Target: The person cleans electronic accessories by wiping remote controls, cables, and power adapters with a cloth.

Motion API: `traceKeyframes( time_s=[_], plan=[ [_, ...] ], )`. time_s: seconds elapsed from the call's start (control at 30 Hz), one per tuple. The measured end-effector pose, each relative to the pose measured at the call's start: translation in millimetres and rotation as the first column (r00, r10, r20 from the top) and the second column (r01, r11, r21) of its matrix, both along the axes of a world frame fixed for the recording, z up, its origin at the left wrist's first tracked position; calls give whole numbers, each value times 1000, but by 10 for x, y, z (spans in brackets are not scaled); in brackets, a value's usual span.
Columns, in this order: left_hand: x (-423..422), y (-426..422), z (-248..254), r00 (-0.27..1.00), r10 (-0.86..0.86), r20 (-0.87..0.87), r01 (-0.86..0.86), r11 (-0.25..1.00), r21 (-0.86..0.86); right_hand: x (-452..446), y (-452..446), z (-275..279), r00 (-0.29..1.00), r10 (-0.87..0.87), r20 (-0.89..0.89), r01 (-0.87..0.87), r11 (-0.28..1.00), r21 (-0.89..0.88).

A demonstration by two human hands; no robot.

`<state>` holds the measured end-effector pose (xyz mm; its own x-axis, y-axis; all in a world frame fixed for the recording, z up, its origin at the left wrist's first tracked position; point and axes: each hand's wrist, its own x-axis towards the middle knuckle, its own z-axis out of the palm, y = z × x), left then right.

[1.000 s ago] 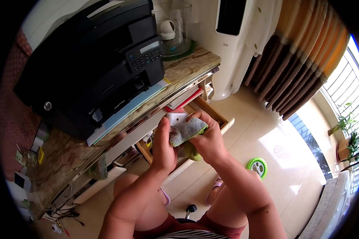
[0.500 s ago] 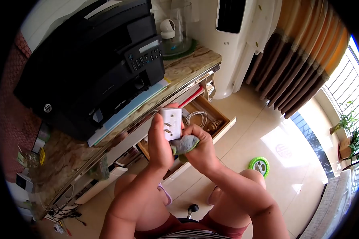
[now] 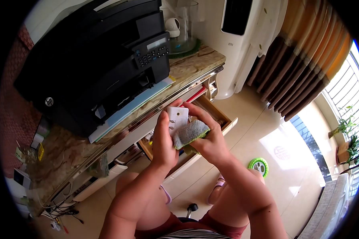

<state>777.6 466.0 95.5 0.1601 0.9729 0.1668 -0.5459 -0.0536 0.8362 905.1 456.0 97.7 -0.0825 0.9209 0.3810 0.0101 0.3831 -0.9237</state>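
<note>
My left hand [image 3: 164,140] is closed around a white plug adapter [image 3: 178,114], whose metal prongs face up toward me. In my right hand [image 3: 214,139] is a grey cleaning cloth [image 3: 190,134] with a green edge. The cloth lies against the lower right part of the adapter and covers some of it. Fingers of my right hand reach behind the adapter's upper right side. Both hands are above an open drawer [image 3: 227,126], and they hide much of what lies in it.
A black printer [image 3: 107,79] stands on the marble countertop [image 3: 199,59] at the left, with papers under its front. A white tall appliance [image 3: 227,51] is behind the counter's end. On the floor lies a green-rimmed round object [image 3: 259,166]; cables [image 3: 64,209] hang at lower left.
The cloth has moved up over the adapter's lower right part and spread wider. My right fingers now reach higher behind the adapter, which is tilted a little differently. The view has shifted slightly.
</note>
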Motion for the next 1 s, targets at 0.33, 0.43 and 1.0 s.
traceKeyframes(
  time_s=[0.33, 0.43, 1.0],
  plan=[
    [103, -69, -136, 994, -74, 84, 83, 991, -108, 42, 54, -177, 936, 9, -351, -80, 979, -189],
    [75, -75, -95, 985, -104, 141, 124, 982, -143, 46, 31, -164, 971, 42, -234, -74, 989, -129],
    [158, -113, -321, 996, -41, 81, 59, 970, -237, 24, 133, -223, 932, -83, -353, -35, 948, -316]
  ],
)
